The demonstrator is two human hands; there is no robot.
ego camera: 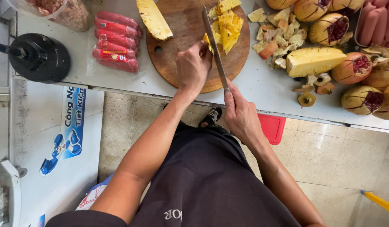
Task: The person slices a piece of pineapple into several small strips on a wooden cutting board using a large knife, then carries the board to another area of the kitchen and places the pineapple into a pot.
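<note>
My right hand (241, 113) grips the handle of a long knife (214, 46), its blade lying across a round wooden cutting board (173, 46). My left hand (193, 66) rests on the board and pinches a small yellow pineapple piece (208, 41) right beside the blade. More cut pineapple pieces (229, 26) lie on the far side of the blade. A larger peeled pineapple wedge (154, 19) sits at the board's far left.
A pack of red sausages (116, 41) lies left of the board. A black round appliance base (38, 56) stands far left. Right of the board are fruit scraps (278, 38), a pineapple chunk (313, 61) and several cut pomegranates (356, 69). A red bin (271, 127) sits on the tiled floor.
</note>
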